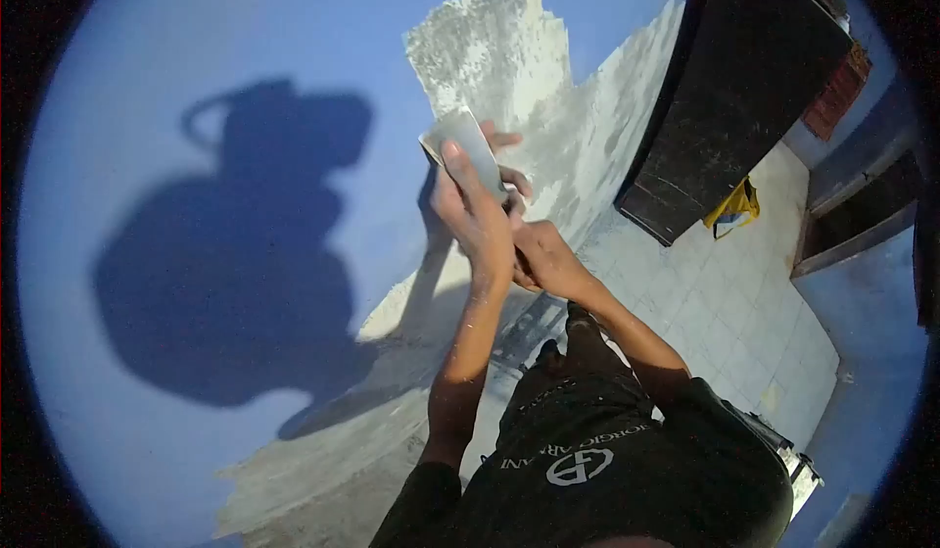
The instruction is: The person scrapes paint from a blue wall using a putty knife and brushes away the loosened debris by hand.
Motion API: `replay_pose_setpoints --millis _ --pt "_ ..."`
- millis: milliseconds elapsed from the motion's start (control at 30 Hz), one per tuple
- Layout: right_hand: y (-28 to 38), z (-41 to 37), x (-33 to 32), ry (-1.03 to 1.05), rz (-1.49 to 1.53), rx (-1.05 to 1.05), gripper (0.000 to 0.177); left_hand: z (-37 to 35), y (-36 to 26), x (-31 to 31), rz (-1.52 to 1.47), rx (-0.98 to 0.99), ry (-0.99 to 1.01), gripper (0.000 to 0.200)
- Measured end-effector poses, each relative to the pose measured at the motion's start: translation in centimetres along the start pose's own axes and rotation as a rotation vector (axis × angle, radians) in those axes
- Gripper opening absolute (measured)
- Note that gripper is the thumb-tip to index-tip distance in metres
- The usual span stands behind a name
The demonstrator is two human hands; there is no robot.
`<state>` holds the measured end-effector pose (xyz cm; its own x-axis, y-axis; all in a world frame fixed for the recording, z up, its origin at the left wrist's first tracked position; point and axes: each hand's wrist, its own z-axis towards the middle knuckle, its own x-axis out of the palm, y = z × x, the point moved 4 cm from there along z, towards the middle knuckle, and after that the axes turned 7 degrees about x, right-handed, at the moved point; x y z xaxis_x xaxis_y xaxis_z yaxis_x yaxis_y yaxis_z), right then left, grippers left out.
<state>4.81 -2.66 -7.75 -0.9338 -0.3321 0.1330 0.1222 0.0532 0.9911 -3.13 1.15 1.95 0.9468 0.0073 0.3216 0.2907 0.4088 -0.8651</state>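
Fingers of the left hand [475, 220] and right hand [548, 259] clasp a putty blade [468, 146] against the blue wall [196, 78].

The scraper [468, 146] shows only its blade; its handle is hidden between the left hand [480, 225] and the right hand [548, 259], whose grip cannot be read. The yellow thing [734, 205] on the floor [725, 303] is too small to tell. The dark door [744, 78] is cut off by the top edge.

Two hands [477, 223] [548, 259], one plaster blade [470, 146], one yellow cloth [734, 205].
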Motion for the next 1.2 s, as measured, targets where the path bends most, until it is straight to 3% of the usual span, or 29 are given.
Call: replay_pose_setpoints --millis 100,167,233,300,333,467,533,667,767,867,1033,1133,1200 --pt "-2.7 -1.2 -0.6 -0.006 -0.039 0.012 0.054 -2.5 5.0 -1.2 0.026 -0.002 -0.034 0.051" --pt "-6.2 -1.2 -1.2 -0.015 0.09 0.179 0.053 -3.1 7.3 -1.8 0.026 -0.103 -0.046 0.052" --pt "-3.4 -0.2 -0.4 -0.001 0.141 0.193 0.052 -1.6 4.9 -1.0 0.037 -0.086 -0.044 0.051" --pt "0.5 1.1 0.3 -0.016 0.003 -0.062 0.052 0.6 0.4 -0.1 0.009 0.04 -0.019 0.052" --pt "2.3 1.5 0.8 0.028 0.048 -0.007 0.053 1.2 -0.9 -0.1 0.002 0.047 -0.017 0.052" --pt "-1.5 0.7 0.2 0.011 -0.094 0.027 0.053 -1.0 2.8 -1.8 0.09 0.045 -0.045 0.052" --pt "-5.0 -0.5 -0.4 -0.009 -0.041 0.139 0.053 -2.7 5.3 -2.7 0.059 -0.026 -0.071 0.052" --pt "-7.8 -1.9 -1.3 -0.054 -0.053 0.164 0.053 -4.6 7.6 -2.9 -0.036 -0.208 -0.131 0.054" --pt "-6.0 -1.6 -1.5 -0.131 -0.058 0.161 0.052 -3.3 5.8 -1.9 -0.075 -0.148 -0.088 0.055" --pt "-3.2 -1.3 -1.4 -0.111 -0.292 0.054 0.051 -2.4 5.1 -1.6 -0.104 -0.159 -0.067 0.056" --pt "-4.2 -1.9 -1.5 -0.137 -0.026 0.221 0.051 -3.2 6.1 -1.4 -0.138 -0.208 -0.143 0.057" --pt "-2.7 -1.2 -1.3 0.003 -0.006 0.19 0.053 -2.1 5.0 -1.3 -0.102 -0.185 -0.129 0.056" --pt "-2.8 -1.4 -1.4 -0.01 0.004 0.206 0.053 -2.3 5.1 -1.2 -0.117 -0.18 -0.125 0.056"
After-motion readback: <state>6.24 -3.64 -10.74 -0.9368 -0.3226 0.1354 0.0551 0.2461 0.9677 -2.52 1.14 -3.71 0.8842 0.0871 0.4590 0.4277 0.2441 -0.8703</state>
